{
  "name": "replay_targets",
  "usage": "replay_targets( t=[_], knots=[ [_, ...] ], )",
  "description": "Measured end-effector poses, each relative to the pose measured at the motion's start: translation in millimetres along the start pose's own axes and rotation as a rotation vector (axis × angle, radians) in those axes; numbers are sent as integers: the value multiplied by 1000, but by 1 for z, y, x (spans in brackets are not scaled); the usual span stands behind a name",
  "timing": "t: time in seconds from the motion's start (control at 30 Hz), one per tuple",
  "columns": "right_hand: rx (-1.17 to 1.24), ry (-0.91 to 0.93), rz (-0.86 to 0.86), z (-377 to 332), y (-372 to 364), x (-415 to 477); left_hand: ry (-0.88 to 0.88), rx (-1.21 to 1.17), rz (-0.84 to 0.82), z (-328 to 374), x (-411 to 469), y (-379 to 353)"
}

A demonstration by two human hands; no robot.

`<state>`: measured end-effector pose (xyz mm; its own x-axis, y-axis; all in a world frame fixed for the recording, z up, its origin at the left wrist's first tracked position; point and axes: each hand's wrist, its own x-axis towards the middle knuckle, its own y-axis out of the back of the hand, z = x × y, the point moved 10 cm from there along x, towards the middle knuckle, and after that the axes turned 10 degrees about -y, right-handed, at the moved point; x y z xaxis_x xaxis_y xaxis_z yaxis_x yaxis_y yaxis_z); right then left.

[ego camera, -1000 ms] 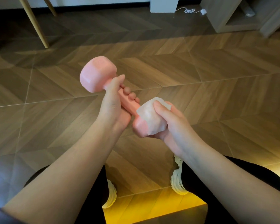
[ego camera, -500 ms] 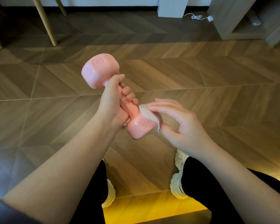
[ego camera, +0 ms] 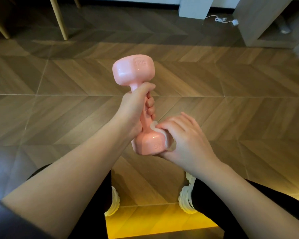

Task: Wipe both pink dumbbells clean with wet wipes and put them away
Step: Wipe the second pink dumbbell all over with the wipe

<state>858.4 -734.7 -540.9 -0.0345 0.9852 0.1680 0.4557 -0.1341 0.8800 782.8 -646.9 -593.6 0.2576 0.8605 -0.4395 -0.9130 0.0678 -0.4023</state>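
Note:
One pink dumbbell stands nearly upright in mid-air above the floor, its "1KG" head on top. My left hand grips its handle, fingers curled round it. My right hand cups the lower head from the right and presses a white wet wipe against it, thumb under the head. Most of the wipe is hidden under my palm. The second dumbbell is not in sight.
Below lies a wooden herringbone floor. Wooden furniture legs stand at the back left. A grey cabinet and a white cable are at the back right. My knees and white shoes are below the hands.
The dumbbell has swung from tilted left to nearly upright. My right hand moved from over the lower head to its right side and underside, with the wipe pressed there.

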Motion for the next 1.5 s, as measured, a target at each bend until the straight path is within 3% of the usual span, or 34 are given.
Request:
replay_targets(
  t=[0.1,0.3,0.47,0.53,0.67,0.87,1.07,1.5],
  knots=[
    [-25,-38,-226,5,-24,-1,-2,59,-36,-5,-3,-5],
    [42,-17,12,2,3,0,-5,20,-58,3,0,-11],
    [157,-63,-213,6,-22,4,7,17,-157,0,-2,-19],
    [118,-56,-138,7,-15,4,-15,40,-190,2,-3,-23],
    [45,-18,67,4,8,0,-102,108,-72,8,5,-10],
    [103,-55,-135,1,-13,2,-7,10,-91,-5,3,-7],
    [3,-73,58,7,7,1,-59,115,-55,1,10,1],
    [-62,-73,36,4,1,0,62,98,-74,-12,9,1]
  ],
)
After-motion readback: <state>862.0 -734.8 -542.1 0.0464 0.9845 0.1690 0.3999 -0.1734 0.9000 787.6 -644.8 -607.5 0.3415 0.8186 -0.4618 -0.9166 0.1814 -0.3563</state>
